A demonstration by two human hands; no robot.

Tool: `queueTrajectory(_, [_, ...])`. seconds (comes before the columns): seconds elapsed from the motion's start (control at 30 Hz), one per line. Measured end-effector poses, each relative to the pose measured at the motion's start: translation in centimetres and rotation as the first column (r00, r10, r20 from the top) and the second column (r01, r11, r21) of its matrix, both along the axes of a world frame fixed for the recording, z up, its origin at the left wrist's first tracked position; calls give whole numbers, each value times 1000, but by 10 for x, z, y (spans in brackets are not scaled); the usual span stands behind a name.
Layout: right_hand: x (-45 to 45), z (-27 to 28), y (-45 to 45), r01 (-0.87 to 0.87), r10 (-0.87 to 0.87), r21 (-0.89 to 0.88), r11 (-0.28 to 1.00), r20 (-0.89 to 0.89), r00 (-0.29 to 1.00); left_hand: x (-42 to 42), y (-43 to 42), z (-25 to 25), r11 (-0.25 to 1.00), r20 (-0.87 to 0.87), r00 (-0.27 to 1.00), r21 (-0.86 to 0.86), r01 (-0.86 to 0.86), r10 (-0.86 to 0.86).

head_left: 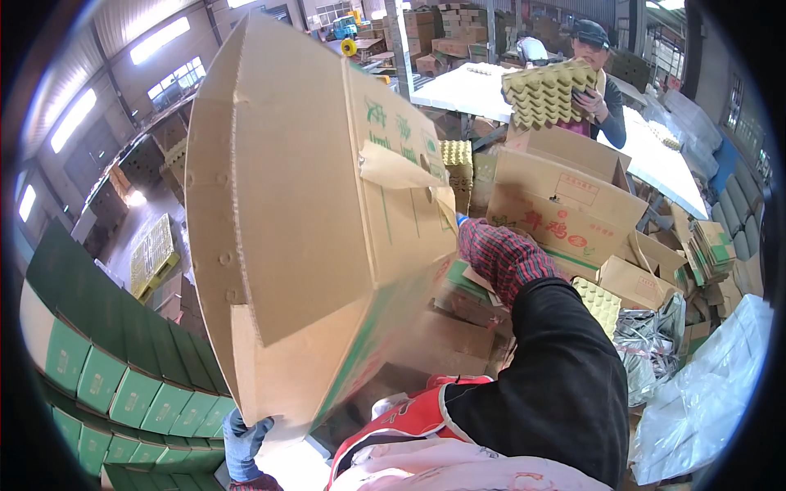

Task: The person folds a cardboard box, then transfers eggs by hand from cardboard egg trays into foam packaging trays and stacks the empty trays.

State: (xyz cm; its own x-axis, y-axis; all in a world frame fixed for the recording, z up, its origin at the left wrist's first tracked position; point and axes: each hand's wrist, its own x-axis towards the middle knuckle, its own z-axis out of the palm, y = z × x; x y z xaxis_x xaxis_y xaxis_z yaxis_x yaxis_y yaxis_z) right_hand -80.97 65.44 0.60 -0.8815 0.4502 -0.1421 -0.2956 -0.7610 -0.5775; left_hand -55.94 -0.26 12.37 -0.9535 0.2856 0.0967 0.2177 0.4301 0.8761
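A large brown cardboard box (295, 196) with green print and a torn strip of tape fills the middle of the head view, tilted up. My left hand (244, 442), in a blue-grey glove, grips the box's lower corner. At the box's right side is my right hand (461, 219); only a bit of blue glove shows past the checked sleeve, and its fingers are hidden behind the box edge. Right of it, an open printed carton (565, 204) stands near a co-worker, who holds yellowish egg trays (547, 92) above it.
Green-and-brown cartons (155, 401) stand in rows at the lower left. White tables (467, 88) lie beyond. Flattened cardboard (711, 245), plastic bags (647, 352) and a plastic-wrapped stack (704, 401) are at the right. A yellow pallet (154, 255) lies on the floor at left.
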Motion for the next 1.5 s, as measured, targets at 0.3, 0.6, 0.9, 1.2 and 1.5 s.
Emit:
queueTrajectory(0.3, [-58,64,41,147,-105,151,977,-257,961,-28,58,27,982,-116,982,135,-131,147])
queueTrajectory(0.6, [27,-48,-31,-137,173,520,843,-22,985,-109,190,-112,953,-425,853,113,-281,303])
queueTrajectory(0.9, [304,-228,-108,-705,552,466,535,438,709,-125,221,-289,807,-192,858,-291,-513,476])
queueTrajectory(1.2, [303,-173,-56,285,615,684,-672,299,730,-91,238,-474,753,5,830,-423,-503,557])
queueTrajectory(1.5, [248,-221,37,-809,390,494,-318,846,363,134,395,-413,724,186,700,-214,-656,689])
